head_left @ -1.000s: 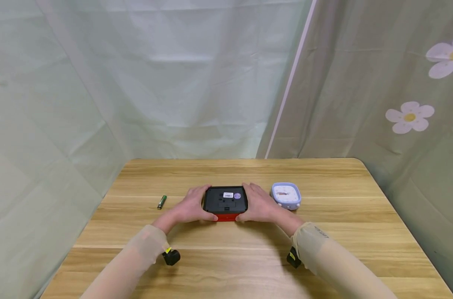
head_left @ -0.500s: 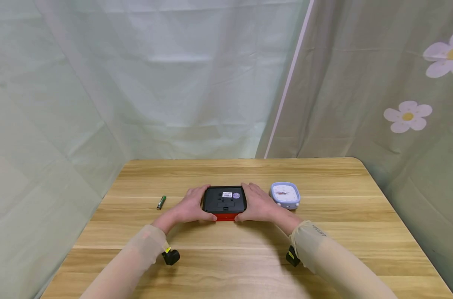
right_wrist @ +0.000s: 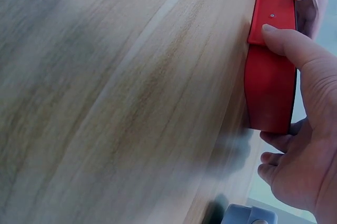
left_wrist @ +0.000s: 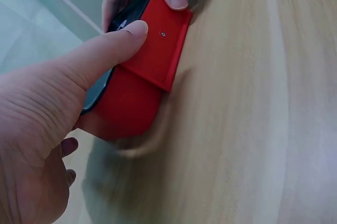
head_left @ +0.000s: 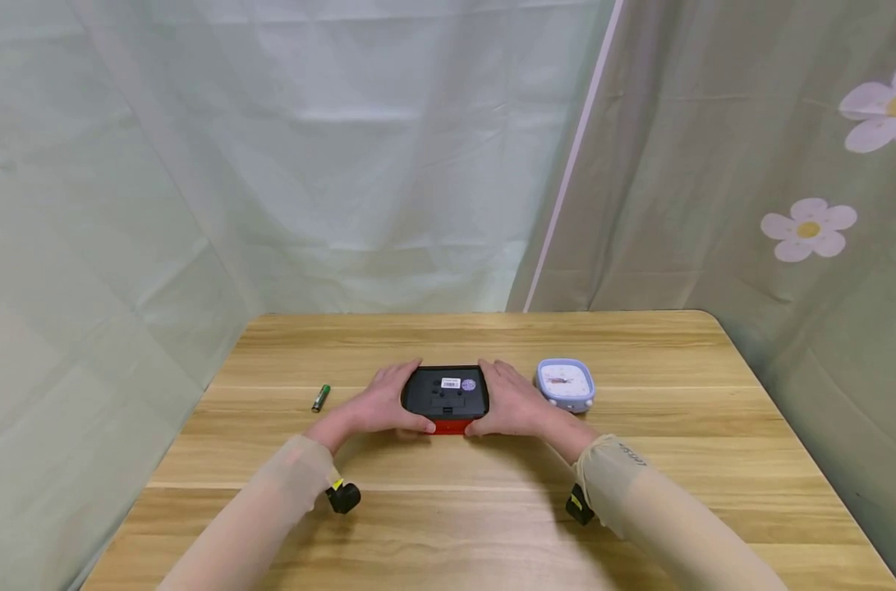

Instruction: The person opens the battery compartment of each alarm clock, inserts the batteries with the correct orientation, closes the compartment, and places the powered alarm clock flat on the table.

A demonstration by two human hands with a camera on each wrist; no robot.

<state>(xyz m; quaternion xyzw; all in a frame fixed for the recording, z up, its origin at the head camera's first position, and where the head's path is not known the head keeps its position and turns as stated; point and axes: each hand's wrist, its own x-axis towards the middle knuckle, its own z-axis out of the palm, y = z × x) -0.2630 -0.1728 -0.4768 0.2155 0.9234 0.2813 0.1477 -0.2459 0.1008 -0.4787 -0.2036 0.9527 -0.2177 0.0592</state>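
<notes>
On the wood-grain tabletop [head_left: 462, 509], a small green-and-black cylindrical battery [head_left: 320, 398] lies beyond the left wrist, apart from the hand. A pale blue, rounded-square clock with a white dial [head_left: 565, 382] rests face up near the right hand [head_left: 514, 402]; in the right wrist view a gap shows between the two. Behind the table hangs a pale fabric curtain [head_left: 388, 164], printed at right with white, yellow-centred flowers [head_left: 808, 230]. Both forearms wear translucent beige sleeves [head_left: 669, 501], and a small black camera block [head_left: 579, 505] sits below each wrist.

The red box-shaped device with a black back panel [head_left: 445, 402] is at the middle of the table, between the hands, back panel upward and a red side toward the person. The panel carries a white barcode label [head_left: 451, 383] and a round purple sticker [head_left: 468, 384]. Whether its underside bears on the tabletop cannot be told.

Grip: the left hand [head_left: 384, 402] and the right hand hold the device between them from opposite ends, thumbs on the red near side, fingers at the ends and far edge. The hands cover most of both ends.

Compared with half a second earlier, the left thumb reaches slightly farther across the red side, and the left wrist sits slightly farther forward and inward. The device, battery, clock and right-hand hold show no evident change.
</notes>
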